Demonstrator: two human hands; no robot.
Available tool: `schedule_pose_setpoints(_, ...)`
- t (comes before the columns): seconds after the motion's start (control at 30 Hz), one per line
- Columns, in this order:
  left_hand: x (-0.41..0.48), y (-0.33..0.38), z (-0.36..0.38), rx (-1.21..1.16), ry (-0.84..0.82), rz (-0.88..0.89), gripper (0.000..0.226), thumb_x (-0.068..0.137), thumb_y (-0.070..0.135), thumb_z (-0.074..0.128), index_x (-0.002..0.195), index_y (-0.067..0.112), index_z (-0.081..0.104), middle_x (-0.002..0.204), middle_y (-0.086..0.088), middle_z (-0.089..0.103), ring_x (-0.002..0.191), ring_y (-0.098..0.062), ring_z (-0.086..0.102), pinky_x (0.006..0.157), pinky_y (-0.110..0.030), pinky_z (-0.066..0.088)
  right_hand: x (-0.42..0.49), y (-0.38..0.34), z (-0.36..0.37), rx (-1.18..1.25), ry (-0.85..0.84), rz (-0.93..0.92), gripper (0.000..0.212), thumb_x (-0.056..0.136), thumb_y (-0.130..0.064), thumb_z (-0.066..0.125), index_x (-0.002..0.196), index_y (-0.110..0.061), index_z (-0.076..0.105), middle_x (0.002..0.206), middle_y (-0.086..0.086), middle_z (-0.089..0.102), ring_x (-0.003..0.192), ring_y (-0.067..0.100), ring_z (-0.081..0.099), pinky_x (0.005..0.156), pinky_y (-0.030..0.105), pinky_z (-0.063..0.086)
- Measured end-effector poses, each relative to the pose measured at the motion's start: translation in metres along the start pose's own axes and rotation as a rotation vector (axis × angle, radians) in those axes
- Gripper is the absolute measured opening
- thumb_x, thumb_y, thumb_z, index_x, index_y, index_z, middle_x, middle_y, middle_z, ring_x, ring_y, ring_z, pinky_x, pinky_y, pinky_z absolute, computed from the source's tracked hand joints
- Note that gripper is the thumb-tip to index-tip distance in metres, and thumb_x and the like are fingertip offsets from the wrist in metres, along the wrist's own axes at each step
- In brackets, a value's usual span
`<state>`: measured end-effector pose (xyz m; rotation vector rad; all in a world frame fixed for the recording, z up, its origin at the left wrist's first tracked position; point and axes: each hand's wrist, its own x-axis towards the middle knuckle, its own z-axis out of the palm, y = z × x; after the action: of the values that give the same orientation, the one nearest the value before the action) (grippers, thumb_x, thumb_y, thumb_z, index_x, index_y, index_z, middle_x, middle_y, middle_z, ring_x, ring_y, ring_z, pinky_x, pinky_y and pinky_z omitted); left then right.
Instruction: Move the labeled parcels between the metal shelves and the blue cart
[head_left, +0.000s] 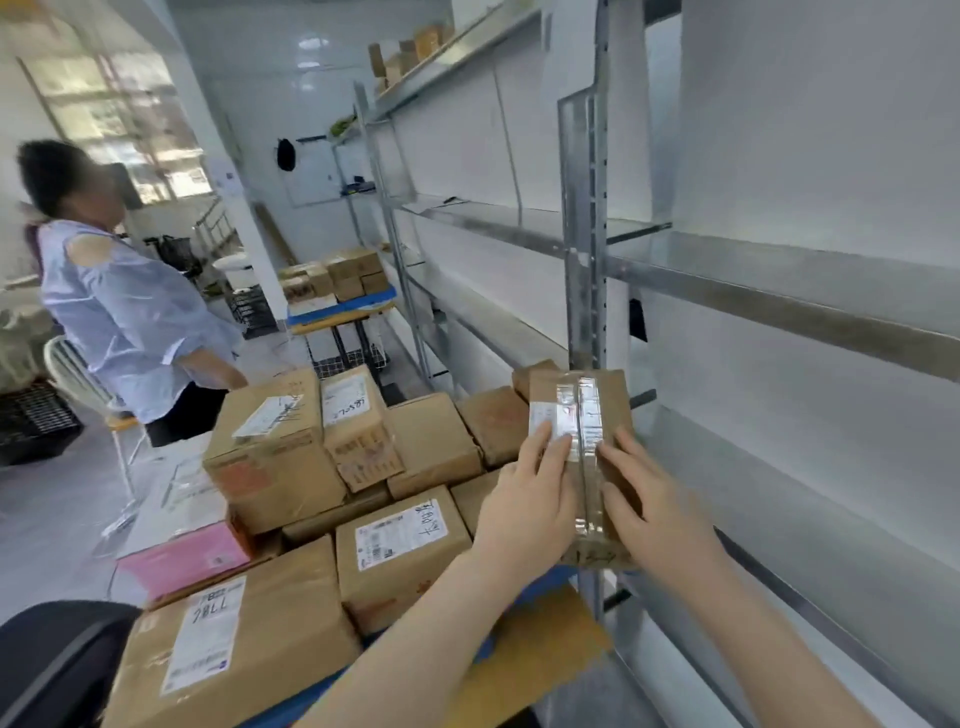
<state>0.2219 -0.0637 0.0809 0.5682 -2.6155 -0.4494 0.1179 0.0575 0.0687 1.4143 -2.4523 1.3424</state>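
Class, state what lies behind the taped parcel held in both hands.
Behind the taped parcel, the corner of a brown parcel peeks out and the metal shelf upright rises above. That parcel's body and the upright's middle stretch are covered.

Handwritten code on your nearest parcel
You can read roughly "78LL" on the white shipping label (205, 639) of the large brown cardboard box (270, 649); the label on the small taped brown parcel (613, 397) is blurred.
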Motion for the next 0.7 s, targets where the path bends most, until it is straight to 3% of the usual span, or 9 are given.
schedule_pose_setpoints(0.07,0.018,-0.028,-0.026,0.015,0.057,-0.033,0.047,0.1,0.032,0.03,0.147,0.024,0.026,0.159,0.001,0.014,0.127,-0.035,0.044,0.099,-0.044,0.041,0.039,-0.018,0.021,-0.002,0.0,-0.067,0.047,0.095,-0.033,0.045,0.141,-0.038,0.036,0.147,-0.027,0.017,0.119,-0.013,0.024,0.093,0.008,0.024)
schedule_pose_setpoints(0.2,0.055,-0.084,-0.06,0.054,0.075,-0.115,0.049,0.1,0.03,0.029,0.147,0.02,0.025,0.159,-0.003,0.013,0.129,-0.04,0.04,0.101,-0.047,0.039,0.11,-0.045,0.062,0.019,-0.057,-0.125,0.045,0.095,-0.031,0.045,0.14,-0.033,0.04,0.152,-0.02,0.022,0.128,-0.009,0.025,0.101,0.018,0.022)
schedule_pose_setpoints(0.3,0.076,-0.119,-0.066,0.148,0.038,-0.129,0.05,0.101,0.026,0.026,0.148,0.012,0.021,0.158,-0.009,0.013,0.139,-0.034,0.028,0.105,-0.046,0.035,0.149,-0.052,0.095,0.04,-0.118,-0.135,0.045,0.095,-0.028,0.045,0.14,-0.031,0.041,0.154,-0.014,0.024,0.135,0.003,0.028,0.101,0.018,0.021)
schedule_pose_setpoints(0.4,0.099,-0.149,-0.063,0.189,0.007,-0.223,0.051,0.101,0.023,0.026,0.149,0.009,0.018,0.158,-0.011,0.01,0.141,-0.03,0.023,0.105,-0.044,0.033,0.185,-0.047,0.125,0.067,-0.169,-0.155,0.044,0.095,-0.028,0.044,0.139,-0.033,0.04,0.154,-0.015,0.023,0.129,-0.003,0.031,0.098,0.018,0.025)
schedule_pose_setpoints(0.53,0.13,-0.177,-0.054,0.349,-0.075,-0.268,0.05,0.102,0.022,0.02,0.148,0.005,0.014,0.159,-0.012,0.007,0.143,-0.032,0.016,0.104,-0.046,0.035,0.226,-0.031,0.16,0.078,-0.221,-0.161,0.044,0.096,-0.029,0.042,0.14,-0.034,0.04,0.154,-0.014,0.022,0.132,0.004,0.034,0.097,0.021,0.03)
schedule_pose_setpoints(0.63,0.147,-0.191,-0.048,0.41,-0.084,-0.259,0.046,0.102,0.022,0.02,0.142,0.001,0.027,0.153,-0.016,0.021,0.138,-0.033,0.025,0.1,-0.047,0.036,0.251,-0.013,0.184,0.106,-0.256,-0.143,0.042,0.095,-0.028,0.041,0.137,-0.033,0.043,0.152,-0.013,0.028,0.132,0.003,0.033,0.097,0.018,0.027)
schedule_pose_setpoints(0.7,0.151,-0.2,-0.042,0.499,-0.125,-0.278,0.042,0.102,0.026,0.023,0.134,0.006,0.039,0.141,-0.014,0.038,0.122,-0.034,0.041,0.092,-0.044,0.041,0.263,-0.001,0.2,0.11,-0.3,-0.14,0.041,0.095,-0.026,0.042,0.135,-0.031,0.047,0.15,-0.011,0.033,0.133,0.003,0.032,0.099,0.017,0.026)
